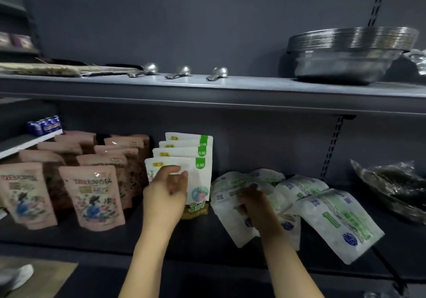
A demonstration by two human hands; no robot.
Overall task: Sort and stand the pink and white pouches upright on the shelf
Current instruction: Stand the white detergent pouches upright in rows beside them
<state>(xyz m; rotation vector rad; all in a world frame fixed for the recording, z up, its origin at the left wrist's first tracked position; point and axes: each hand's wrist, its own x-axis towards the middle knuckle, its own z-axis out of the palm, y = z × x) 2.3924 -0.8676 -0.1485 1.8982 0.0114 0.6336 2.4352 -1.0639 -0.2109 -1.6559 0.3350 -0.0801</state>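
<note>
Left hand (166,190) touches upright white pouch (200,182) (fingers loosely curled).

Two bare forearms rise from the bottom centre of the frame, side by side and well apart. The left hand (167,190) sits just left of centre, back toward the camera, fingers raised and loosely bent with the fingertips uppermost. The right hand (254,205) sits right of centre and slightly lower, its fingers curled downward; motion blur hides what they close on.
</note>
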